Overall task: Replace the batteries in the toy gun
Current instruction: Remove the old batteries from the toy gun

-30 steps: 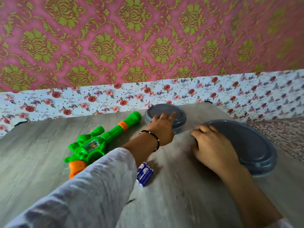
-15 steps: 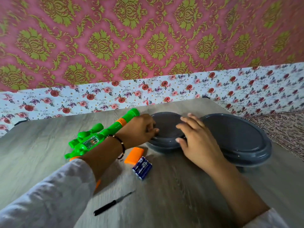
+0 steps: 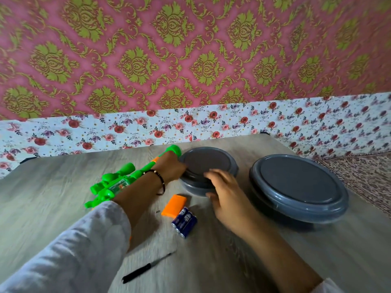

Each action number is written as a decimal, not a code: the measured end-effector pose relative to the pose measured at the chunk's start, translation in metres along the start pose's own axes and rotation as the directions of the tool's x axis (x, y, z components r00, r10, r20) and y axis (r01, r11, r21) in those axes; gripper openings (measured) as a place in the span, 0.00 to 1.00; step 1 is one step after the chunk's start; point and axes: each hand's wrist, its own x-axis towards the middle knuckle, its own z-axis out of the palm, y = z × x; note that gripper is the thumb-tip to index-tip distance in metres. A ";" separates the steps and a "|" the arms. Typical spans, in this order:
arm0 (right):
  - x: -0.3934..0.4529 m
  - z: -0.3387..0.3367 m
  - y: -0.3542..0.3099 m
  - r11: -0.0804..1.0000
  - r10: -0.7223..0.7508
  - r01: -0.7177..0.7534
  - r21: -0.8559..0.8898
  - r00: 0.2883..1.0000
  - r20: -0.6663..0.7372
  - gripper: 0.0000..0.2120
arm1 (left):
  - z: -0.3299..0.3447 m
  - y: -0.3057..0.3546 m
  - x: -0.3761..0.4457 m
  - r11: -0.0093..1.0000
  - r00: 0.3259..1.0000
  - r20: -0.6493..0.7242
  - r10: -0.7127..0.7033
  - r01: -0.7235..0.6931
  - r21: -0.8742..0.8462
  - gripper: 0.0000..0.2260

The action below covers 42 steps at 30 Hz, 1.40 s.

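Observation:
A green and orange toy gun (image 3: 118, 182) lies on the grey table (image 3: 53, 197), partly under my left forearm. Its orange battery cover (image 3: 174, 205) lies loose beside a pack of blue batteries (image 3: 184, 221). A black screwdriver (image 3: 146, 269) lies near the front. My left hand (image 3: 171, 166) grips the left rim of the small grey lidded container (image 3: 208, 163). My right hand (image 3: 226, 193) holds that container's front right side, fingers curled on the lid edge.
A larger grey lidded container (image 3: 298, 187) stands to the right of the small one. A flowered cloth (image 3: 211, 125) runs along the table's back edge, below a pink and gold patterned wall. A patterned surface (image 3: 368, 172) lies beyond the table's right edge.
My right hand left the large container and went to the small one. My left hand slid from the small lid's top to its left rim. The view tilted down.

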 end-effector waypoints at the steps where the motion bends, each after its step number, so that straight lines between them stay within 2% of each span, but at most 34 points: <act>1: -0.001 0.000 0.000 1.000 -0.002 0.001 -0.007 1.000 -0.012 0.24 | -0.002 -0.003 0.005 1.000 0.999 -0.039 0.000 0.001 0.020 0.07; 3: -0.001 -0.002 0.003 0.999 0.020 -0.022 -0.048 0.999 -0.041 0.28 | -0.004 -0.005 0.010 0.999 0.998 -0.054 0.025 -0.024 0.024 0.09; 6: 0.000 -0.005 0.007 0.992 0.066 -0.066 -0.104 0.998 -0.004 0.29 | -0.003 -0.003 0.011 0.994 0.994 -0.026 0.103 -0.102 0.041 0.15; 10: 0.001 -0.001 0.011 0.980 -0.011 0.026 -0.196 0.997 0.077 0.27 | 0.002 -0.002 0.010 0.990 0.986 -0.099 0.133 -0.137 -0.036 0.14; 12: 0.002 0.001 0.012 0.964 -0.024 0.040 -0.265 0.998 0.063 0.26 | 0.004 -0.004 0.009 0.991 0.987 -0.133 0.089 -0.101 -0.085 0.07; 14: 0.003 0.002 0.011 0.941 -0.020 0.021 -0.339 1.000 0.007 0.25 | 0.002 -0.004 0.006 0.995 0.994 -0.104 -0.016 0.006 -0.095 0.11; 17: 0.004 0.005 0.002 0.911 -0.006 -0.022 -0.412 0.998 -0.067 0.23 | -0.001 -0.005 -0.001 0.978 0.981 0.105 -0.164 0.176 -0.115 0.17; 19: 0.004 0.007 -0.006 0.904 -0.041 0.004 -0.428 0.996 -0.078 0.20 | -0.002 -0.003 -0.005 0.972 0.973 0.157 -0.167 0.189 -0.138 0.15; 23: 0.007 0.004 -0.011 0.902 -0.164 0.156 -0.403 0.986 0.013 0.22 | -0.001 0.000 -0.002 1.000 1.000 0.004 -0.004 0.004 0.019 0.13; 27: 0.013 -0.010 0.001 0.952 -0.112 0.156 -0.265 0.978 0.173 0.25 | 0.005 -0.002 -0.005 0.997 0.994 -0.091 0.053 -0.049 0.055 0.13; 31: 0.021 -0.030 0.006 0.968 -0.095 0.170 -0.183 0.927 0.362 0.26 | 0.005 -0.007 -0.009 0.995 0.986 -0.147 0.081 -0.073 0.061 0.15; 33: 0.028 -0.033 -0.001 0.937 -0.124 0.240 -0.255 0.909 0.399 0.25 | 0.006 -0.013 -0.012 0.995 0.988 -0.122 0.090 -0.084 0.056 0.19; 35: 0.032 -0.033 -0.009 0.867 -0.151 0.321 -0.382 0.899 0.412 0.24 | 0.006 -0.020 -0.017 0.991 0.990 -0.039 0.134 -0.135 -0.017 0.22; 38: 0.031 -0.030 -0.013 0.773 -0.198 0.401 -0.491 0.888 0.415 0.22 | 0.001 -0.034 -0.029 0.928 0.931 0.126 0.343 -0.314 -0.200 0.28; 40: 0.030 -0.029 -0.013 0.751 -0.205 0.415 -0.514 0.886 0.415 0.22 | -0.002 -0.041 -0.038 0.911 0.891 0.197 0.410 -0.388 -0.139 0.40; 42: 0.032 -0.029 -0.013 0.744 -0.195 0.412 -0.526 0.887 0.418 0.21 | 0.000 -0.044 -0.040 0.915 0.898 0.192 0.397 -0.403 -0.006 0.53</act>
